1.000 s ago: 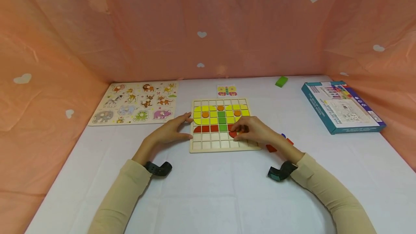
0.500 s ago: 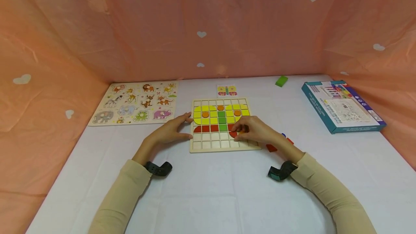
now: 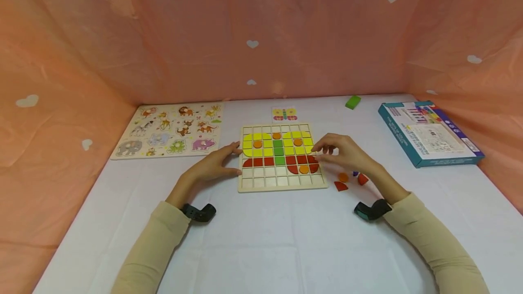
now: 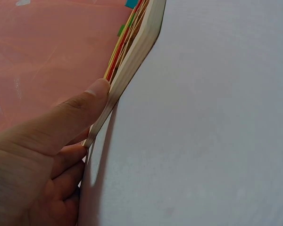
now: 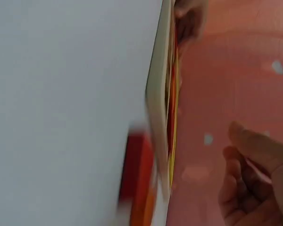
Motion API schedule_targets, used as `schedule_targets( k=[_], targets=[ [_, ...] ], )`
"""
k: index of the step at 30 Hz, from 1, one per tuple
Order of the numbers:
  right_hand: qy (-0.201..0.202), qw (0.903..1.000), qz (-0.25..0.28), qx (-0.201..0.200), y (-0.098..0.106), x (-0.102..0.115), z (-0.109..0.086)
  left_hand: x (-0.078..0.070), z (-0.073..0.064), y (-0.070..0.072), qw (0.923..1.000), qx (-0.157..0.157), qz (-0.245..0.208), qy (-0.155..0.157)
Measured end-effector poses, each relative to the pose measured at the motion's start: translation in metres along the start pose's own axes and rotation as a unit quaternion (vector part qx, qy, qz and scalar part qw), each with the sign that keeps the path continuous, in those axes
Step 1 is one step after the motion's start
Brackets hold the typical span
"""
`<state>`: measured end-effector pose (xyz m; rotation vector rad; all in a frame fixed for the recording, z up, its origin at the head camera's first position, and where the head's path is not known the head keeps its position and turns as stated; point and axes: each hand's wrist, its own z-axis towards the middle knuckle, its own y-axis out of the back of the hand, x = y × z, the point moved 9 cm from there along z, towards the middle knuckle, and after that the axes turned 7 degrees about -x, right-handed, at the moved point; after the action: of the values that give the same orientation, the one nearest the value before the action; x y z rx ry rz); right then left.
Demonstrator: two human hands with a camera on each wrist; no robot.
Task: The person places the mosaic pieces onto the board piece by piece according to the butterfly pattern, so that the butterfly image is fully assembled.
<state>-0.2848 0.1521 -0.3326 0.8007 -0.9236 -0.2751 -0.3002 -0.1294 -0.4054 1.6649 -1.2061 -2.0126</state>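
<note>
A wooden grid board carries yellow, red, green and orange flat pieces in a butterfly-like pattern. My left hand rests at its left edge, thumb and fingers spread; the left wrist view puts the thumb right at the board's side. Over the right edge hovers my right hand, fingers loosely bent, nothing between thumb and fingertips. Beside it on the board lie a red quarter piece and an orange disc. A small picture card with the same sort of pattern lies behind the board.
Loose red, orange and blue pieces lie right of the board under my right forearm. A green block sits at the back. An animal puzzle board is at left, a teal box at right.
My right hand has let go of the board's lower right pieces and moved right and slightly back, uncovering red pieces and an orange disc. The left hand stays where it was.
</note>
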Motion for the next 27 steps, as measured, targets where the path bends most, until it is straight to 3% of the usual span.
schedule_targets(
  k=[4, 7, 12, 16, 27],
  targets=[
    [-0.038, 0.9985, -0.012, 0.038, 0.02, -0.023, -0.021, 0.0, -0.001, 0.001, 1.0, -0.002, -0.002, 0.0],
    [-0.045, 0.9968, 0.002, 0.066, 0.028, -0.047, -0.039, -0.001, -0.003, 0.002, 1.0, -0.004, -0.005, -0.002],
    [-0.034, 0.9919, 0.059, 0.107, 0.035, -0.066, -0.063, -0.001, -0.004, 0.001, 0.9999, -0.002, -0.014, -0.002],
    [-0.025, 0.9863, 0.095, 0.132, 0.033, -0.075, -0.071, -0.001, -0.004, 0.001, 0.9999, -0.003, -0.009, -0.009],
    [-0.04, 0.9929, 0.041, 0.104, 0.032, -0.079, -0.067, -0.004, -0.002, 0.001, 0.9999, -0.001, -0.003, -0.01]
  ],
)
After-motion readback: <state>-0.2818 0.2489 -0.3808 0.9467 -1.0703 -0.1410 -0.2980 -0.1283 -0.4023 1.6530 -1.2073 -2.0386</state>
